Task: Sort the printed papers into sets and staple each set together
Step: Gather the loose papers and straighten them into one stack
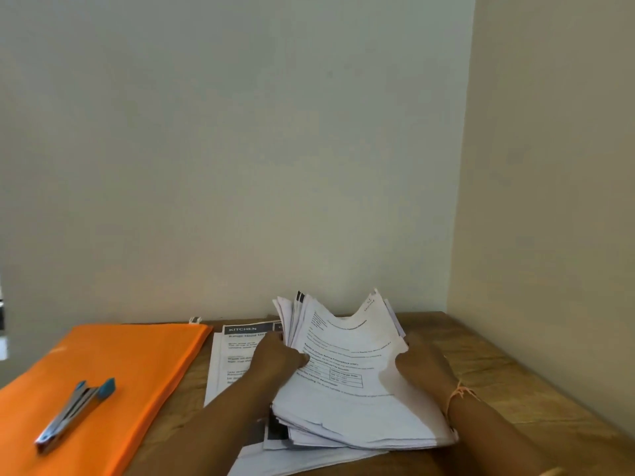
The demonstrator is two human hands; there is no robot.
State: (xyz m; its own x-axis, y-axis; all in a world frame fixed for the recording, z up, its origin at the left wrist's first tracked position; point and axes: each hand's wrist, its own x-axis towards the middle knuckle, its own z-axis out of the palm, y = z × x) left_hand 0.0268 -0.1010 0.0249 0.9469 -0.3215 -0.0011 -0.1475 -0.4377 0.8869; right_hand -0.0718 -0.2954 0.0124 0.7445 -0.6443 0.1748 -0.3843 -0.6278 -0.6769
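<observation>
A thick stack of printed papers [350, 383] lies on the wooden table, its far end lifted and fanned upward. My left hand [275, 355] grips the stack's left edge, thumb on the top sheet. My right hand [422, 362] holds the right edge, fingers tucked behind the raised sheets. Under and to the left of the stack lies a flat sheet headed "KITCHEN" [237, 352]. A silver stapler with blue ends [74, 413] rests on an orange folder [103, 372] at the left, apart from both hands.
The wooden table [498, 365] sits in a corner, with a wall behind and another at the right. An orange thread bracelet [458, 395] circles my right wrist. More sheets stick out beneath the stack near the front edge.
</observation>
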